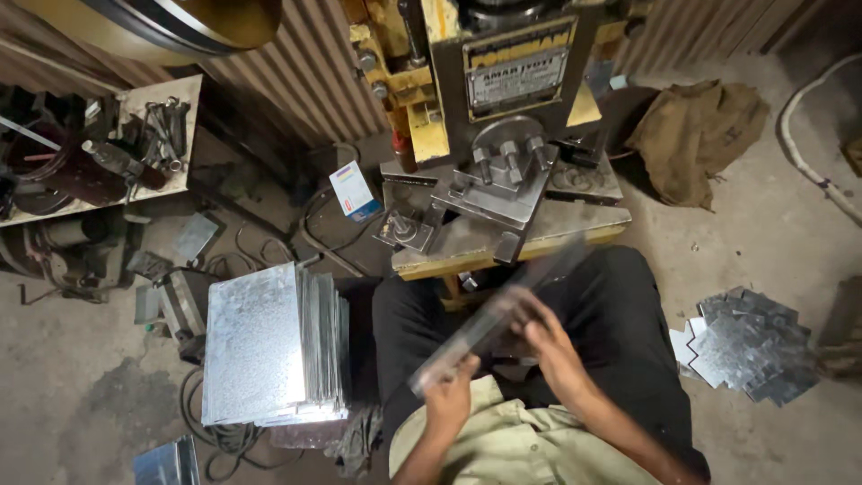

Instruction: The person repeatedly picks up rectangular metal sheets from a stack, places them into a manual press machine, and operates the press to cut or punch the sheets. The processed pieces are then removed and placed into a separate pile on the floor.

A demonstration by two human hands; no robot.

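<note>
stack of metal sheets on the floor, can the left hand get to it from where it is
Probably yes. The stack of metal sheets lies just beside the person's left knee with nothing between, but the left hand is gripping a metal strip with the right hand.

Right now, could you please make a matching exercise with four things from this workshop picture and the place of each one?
Things:
1. metal sheet strip
2. stack of galvanized sheets
3. pile of cut metal pieces
4. brown cloth sack

Places:
A. on the floor at the upper right, beside the press
B. held in both hands above the lap
C. on the floor at the left of the person
D. on the floor at the right of the person

Pairs: 1-B, 2-C, 3-D, 4-A
</note>
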